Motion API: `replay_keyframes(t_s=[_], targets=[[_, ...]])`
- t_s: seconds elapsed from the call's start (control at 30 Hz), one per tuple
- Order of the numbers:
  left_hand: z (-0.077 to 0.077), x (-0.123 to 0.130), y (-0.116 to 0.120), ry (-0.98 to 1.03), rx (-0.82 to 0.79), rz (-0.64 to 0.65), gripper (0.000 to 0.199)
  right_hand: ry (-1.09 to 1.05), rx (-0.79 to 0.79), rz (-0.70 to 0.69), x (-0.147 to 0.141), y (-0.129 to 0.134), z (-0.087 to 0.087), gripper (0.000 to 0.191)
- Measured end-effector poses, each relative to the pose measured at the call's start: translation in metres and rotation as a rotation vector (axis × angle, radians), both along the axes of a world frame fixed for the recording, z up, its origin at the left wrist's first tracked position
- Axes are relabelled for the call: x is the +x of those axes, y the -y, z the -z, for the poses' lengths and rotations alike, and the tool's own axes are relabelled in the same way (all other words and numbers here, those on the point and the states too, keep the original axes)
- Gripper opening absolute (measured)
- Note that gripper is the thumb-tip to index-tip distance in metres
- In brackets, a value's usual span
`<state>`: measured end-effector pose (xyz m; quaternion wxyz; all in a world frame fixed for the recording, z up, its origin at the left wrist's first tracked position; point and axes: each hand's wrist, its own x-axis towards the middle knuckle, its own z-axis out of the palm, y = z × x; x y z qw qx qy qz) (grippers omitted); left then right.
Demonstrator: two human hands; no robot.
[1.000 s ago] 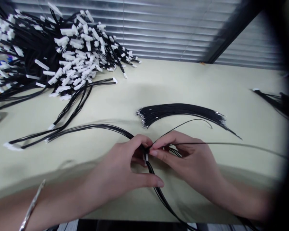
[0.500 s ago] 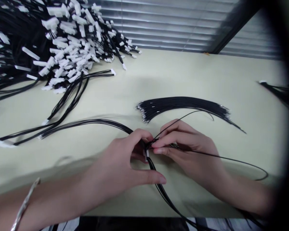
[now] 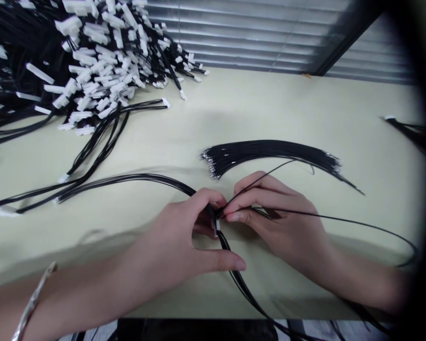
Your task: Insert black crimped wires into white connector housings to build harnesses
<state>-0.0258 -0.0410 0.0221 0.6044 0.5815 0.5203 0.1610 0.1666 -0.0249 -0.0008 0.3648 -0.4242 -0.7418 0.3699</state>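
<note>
My left hand [image 3: 195, 232] grips a small white connector [image 3: 217, 224] near the table's front, its fingers curled around it and its thumb stretched along the wires below. A bundle of black wires [image 3: 234, 270] runs from that connector down over the table edge. Another strand of black wires [image 3: 145, 177] passes under the left fingers and stretches away to the left. Close against the connector, my right hand [image 3: 270, 208] pinches a thin black wire [image 3: 355, 221] between thumb and fingertips. That wire's tip is hidden by the fingers.
Behind my right hand lies a neat bundle of black wires [image 3: 270, 150] with metal ends. A big heap of white-ended cables [image 3: 102, 71] fills the back left. A finished-looking cable harness [image 3: 106, 137] lies in front of it. Blinds [image 3: 241, 33] line the back; another cable [image 3: 406, 128] lies far right.
My right fingers have shifted slightly left, nearer the connector. The loop of thin wire on the right has swung further right. My left hand keeps its hold.
</note>
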Motion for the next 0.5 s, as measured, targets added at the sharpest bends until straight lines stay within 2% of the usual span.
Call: replay_keyframes(t_s=[0.27, 0.37, 0.5], targets=[[0.003, 0.0001, 0.0006, 0.005, 0.007, 0.003, 0.043, -0.02, 0.089, -0.026, -0.005, 0.0019, 0.0017, 0.015], [0.0009, 0.0, -0.0004, 0.008, 0.007, 0.012, 0.044, -0.029, 0.067, -0.082, -0.006, 0.0024, 0.0052, 0.019], [-0.0006, -0.0001, -0.0011, 0.021, -0.01, 0.007, 0.044, -0.038, 0.001, -0.122, -0.0074, -0.0021, 0.0056, 0.014]])
